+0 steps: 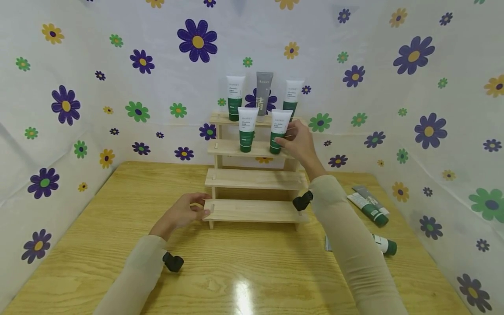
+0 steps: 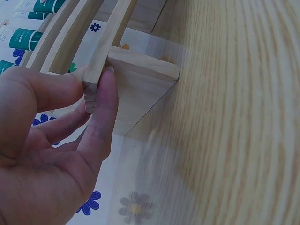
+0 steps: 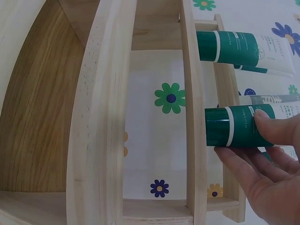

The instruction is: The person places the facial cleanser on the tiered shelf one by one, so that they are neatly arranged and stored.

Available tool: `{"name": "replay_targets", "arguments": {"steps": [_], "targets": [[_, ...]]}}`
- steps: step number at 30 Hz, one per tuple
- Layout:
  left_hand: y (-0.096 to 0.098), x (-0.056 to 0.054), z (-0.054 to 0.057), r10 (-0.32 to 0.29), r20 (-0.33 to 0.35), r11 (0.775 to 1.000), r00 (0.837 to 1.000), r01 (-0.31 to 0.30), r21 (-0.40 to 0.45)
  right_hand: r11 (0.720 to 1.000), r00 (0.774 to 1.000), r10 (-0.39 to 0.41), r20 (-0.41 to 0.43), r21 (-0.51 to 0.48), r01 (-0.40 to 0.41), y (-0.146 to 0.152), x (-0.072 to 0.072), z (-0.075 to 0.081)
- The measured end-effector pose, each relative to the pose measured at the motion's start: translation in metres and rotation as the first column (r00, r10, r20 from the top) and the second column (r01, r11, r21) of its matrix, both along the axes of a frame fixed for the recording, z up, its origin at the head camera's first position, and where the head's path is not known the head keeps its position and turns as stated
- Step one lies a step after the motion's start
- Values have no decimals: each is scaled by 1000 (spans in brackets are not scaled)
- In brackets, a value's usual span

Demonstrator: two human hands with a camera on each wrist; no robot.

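Five tubes (image 1: 235, 98) on the rack (image 1: 252, 178) | right hand (image 1: 301, 142) pinches the front-right tube (image 1: 280, 124), at the second-highest shelf (image 1: 226, 148) | left hand (image 1: 183, 212) grips bottom shelf (image 1: 252, 211) | seemingly placing it; next wants a steady release

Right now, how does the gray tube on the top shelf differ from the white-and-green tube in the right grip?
Color: the gray tube is gray over most of its body; the held tube is white above and green below.
Place: the gray tube stands on the top shelf; the held tube is at the second shelf.
Contact: the right grip holds the held tube, not the gray tube.
Shared: both are roughly upright.
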State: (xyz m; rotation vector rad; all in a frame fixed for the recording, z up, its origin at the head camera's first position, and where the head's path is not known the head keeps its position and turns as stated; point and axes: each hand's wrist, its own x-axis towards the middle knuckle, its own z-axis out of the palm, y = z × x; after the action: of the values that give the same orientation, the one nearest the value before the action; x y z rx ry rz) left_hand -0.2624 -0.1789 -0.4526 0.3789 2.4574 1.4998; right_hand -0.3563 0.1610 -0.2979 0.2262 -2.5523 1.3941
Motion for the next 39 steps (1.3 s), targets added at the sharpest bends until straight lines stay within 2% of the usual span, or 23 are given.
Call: {"name": "replay_targets", "arguments": {"steps": [6,15,25,30,39], "targets": [[0,-1,-1,4,9,1000,1000,-4,-9,1000,1000,11,9,-7,-11,1,0,-1],[-2,-3,-5,-8,2,1000,1000,8,9,999,999,8,51,53,-11,0,-1,0],[-2,-2,-4,1,15,1000,1000,-1,6,997,993,54,109,46,-59,6,-4,-1],[-1,-2,-3,-10,8,1000,1000,10,13,995,988,87,125,36,-92,13,-2,-2],[-1,-1,-2,-4,32,999,999,3,44,995,987,93,128,28,-97,25,7,-4]]}}
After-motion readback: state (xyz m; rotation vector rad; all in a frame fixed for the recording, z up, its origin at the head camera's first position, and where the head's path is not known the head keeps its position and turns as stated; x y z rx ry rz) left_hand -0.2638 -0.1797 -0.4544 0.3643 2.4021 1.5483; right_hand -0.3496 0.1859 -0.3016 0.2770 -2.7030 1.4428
